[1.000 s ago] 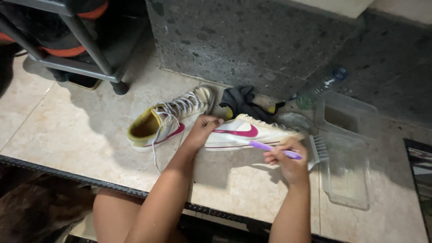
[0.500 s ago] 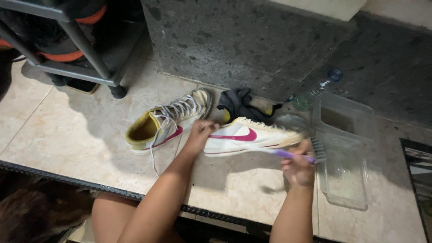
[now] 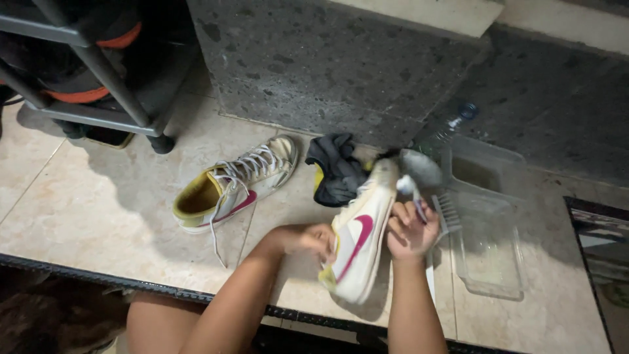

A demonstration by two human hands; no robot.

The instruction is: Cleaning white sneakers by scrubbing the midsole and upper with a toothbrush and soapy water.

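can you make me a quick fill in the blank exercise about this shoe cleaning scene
1. The left hand and right hand hold up a white sneaker with a ____ curved mark on its side.
2. The other sneaker lies on the tiled floor with a ____ lining.
3. A dark ____ lies crumpled between the two shoes.
4. Right of the hands sits a clear plastic ____.

Missing words: pink; yellow; cloth; tub
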